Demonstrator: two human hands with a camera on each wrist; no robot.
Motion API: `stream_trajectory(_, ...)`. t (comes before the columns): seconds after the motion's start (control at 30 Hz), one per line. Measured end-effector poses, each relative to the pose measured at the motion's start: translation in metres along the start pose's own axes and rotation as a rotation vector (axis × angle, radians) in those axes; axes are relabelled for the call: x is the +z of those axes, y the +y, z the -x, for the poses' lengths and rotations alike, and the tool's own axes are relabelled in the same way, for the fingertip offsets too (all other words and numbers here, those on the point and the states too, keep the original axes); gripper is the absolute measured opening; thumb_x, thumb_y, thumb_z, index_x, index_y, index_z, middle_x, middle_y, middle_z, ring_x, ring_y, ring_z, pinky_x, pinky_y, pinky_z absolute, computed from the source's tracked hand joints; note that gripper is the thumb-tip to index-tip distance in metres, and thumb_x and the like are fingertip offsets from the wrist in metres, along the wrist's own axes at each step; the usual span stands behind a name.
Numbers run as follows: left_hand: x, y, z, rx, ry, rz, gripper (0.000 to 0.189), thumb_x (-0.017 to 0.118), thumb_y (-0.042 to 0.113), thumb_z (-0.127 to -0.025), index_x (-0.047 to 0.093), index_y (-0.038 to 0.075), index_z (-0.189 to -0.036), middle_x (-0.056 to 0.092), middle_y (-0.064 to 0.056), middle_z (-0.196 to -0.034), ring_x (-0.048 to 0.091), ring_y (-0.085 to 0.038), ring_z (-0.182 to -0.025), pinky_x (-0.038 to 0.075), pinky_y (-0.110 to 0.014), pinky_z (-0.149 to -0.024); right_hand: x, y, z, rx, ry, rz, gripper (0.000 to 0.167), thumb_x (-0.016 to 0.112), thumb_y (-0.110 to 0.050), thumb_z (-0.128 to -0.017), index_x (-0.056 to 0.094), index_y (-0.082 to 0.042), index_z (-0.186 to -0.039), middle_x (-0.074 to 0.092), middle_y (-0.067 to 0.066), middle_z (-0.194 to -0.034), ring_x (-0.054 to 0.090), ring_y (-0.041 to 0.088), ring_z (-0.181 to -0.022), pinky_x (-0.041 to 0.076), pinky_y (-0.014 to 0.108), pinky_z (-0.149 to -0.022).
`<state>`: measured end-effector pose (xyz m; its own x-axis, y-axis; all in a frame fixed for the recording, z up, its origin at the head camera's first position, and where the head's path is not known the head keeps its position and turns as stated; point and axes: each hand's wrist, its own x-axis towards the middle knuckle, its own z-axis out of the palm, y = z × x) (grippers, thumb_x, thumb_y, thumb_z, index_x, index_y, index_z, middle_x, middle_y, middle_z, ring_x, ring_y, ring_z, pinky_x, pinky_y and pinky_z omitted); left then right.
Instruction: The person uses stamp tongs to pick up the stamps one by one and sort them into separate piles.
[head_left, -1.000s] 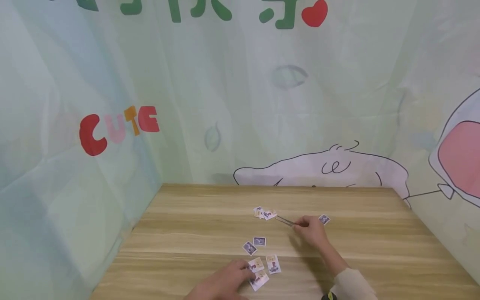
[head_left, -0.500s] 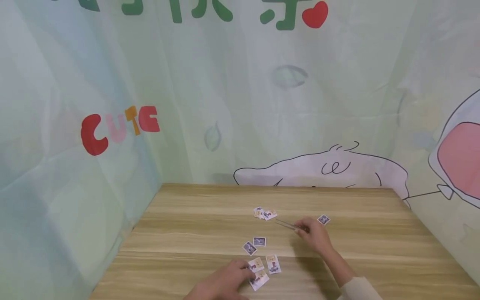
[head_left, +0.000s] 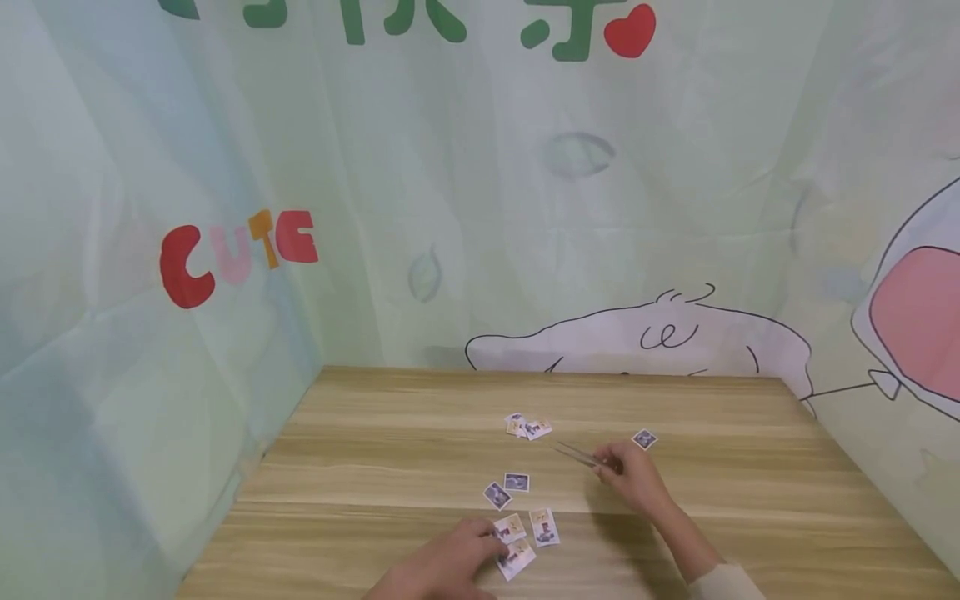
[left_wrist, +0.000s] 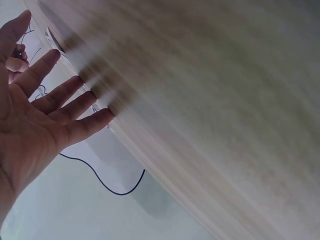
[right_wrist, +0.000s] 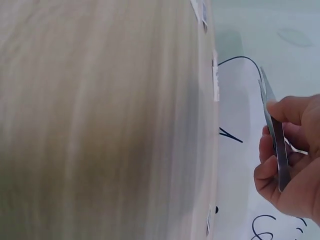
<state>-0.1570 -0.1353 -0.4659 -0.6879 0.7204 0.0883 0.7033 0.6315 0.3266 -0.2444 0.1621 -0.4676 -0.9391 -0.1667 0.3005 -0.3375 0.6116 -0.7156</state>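
My right hand [head_left: 633, 483] pinches a pair of metal tweezers [head_left: 576, 454] above the table. In the right wrist view, thumb and fingers wrap the tweezers [right_wrist: 282, 165]; the tips stand slightly apart with nothing visible between them. Those tips point left, close to a small overlapping cluster of picture stickers or cards [head_left: 537, 430]. My left hand [head_left: 450, 558] rests at the front, its fingertips touching two pale picture pieces, an upper piece [head_left: 511, 528] and a lower piece [head_left: 516, 561]. The left wrist view shows that hand [left_wrist: 40, 115] with fingers extended and spread.
Beside the left hand lies another pale piece [head_left: 545, 527]. Two dark picture pieces, one tilted [head_left: 497, 496] and one level [head_left: 517, 482], lie behind it. A further dark piece [head_left: 644, 439] is just beyond the right hand. Printed cloth [head_left: 487, 208] hangs around the wooden table [head_left: 360, 467].
My right hand and the tweezers have drawn back slightly toward me from the far cluster, leaving a small gap. The left hand and the pieces stay in place.
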Motion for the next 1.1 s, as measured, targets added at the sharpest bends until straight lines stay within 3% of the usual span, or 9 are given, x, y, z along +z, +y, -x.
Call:
stream_trajectory(0.33, 0.001, -0.002, 0.0, 0.014, 0.01, -0.013, 0.044, 0.076, 0.031, -0.07, 0.066, 0.016, -0.11, 0.054, -0.001, -0.111, 0.05, -0.013, -0.099, 0.045, -0.03, -0.086, -0.009, 0.001, 0.006, -0.219, -0.14, 0.009, 0.011, 0.068, 0.005, -0.076, 0.065, -0.002, -0.084, 0.056, -0.004, -0.073, 0.049, 0.009, -0.065, 0.045, 0.024, -0.056)
stream_trajectory(0.5, 0.0, -0.002, -0.001, 0.014, -0.019, -0.034, 0.045, 0.074, 0.036, -0.073, 0.065, 0.017, -0.113, 0.053, -0.003, -0.115, 0.049, -0.015, -0.102, 0.044, -0.031, -0.088, -0.01, 0.0, 0.013, -0.216, -0.238, 0.029, 0.01, 0.066, 0.004, -0.078, 0.064, -0.002, -0.086, 0.056, -0.005, -0.077, 0.05, 0.008, -0.068, 0.046, 0.024, -0.059)
stream_trajectory(0.77, -0.002, 0.001, 0.0, 0.013, -0.045, -0.06, 0.045, 0.073, 0.039, -0.074, 0.065, 0.023, -0.116, 0.052, -0.007, -0.121, 0.05, -0.017, -0.104, 0.045, -0.033, -0.088, -0.01, 0.002, 0.021, -0.167, -0.298, 0.036, 0.011, 0.066, 0.001, -0.077, 0.065, -0.002, -0.088, 0.055, -0.005, -0.078, 0.049, 0.009, -0.068, 0.047, 0.024, -0.058)
stream_trajectory(1.1, -0.003, -0.003, 0.0, 0.122, -0.026, -0.142, 0.038, 0.073, 0.032, -0.075, 0.067, 0.022, -0.11, 0.056, -0.004, -0.112, 0.051, -0.012, -0.094, 0.046, -0.027, -0.082, -0.012, 0.0, 0.029, -0.2, -0.326, 0.029, 0.011, 0.069, -0.003, -0.077, 0.067, -0.005, -0.088, 0.058, -0.004, -0.081, 0.052, 0.007, -0.071, 0.048, 0.024, -0.062)
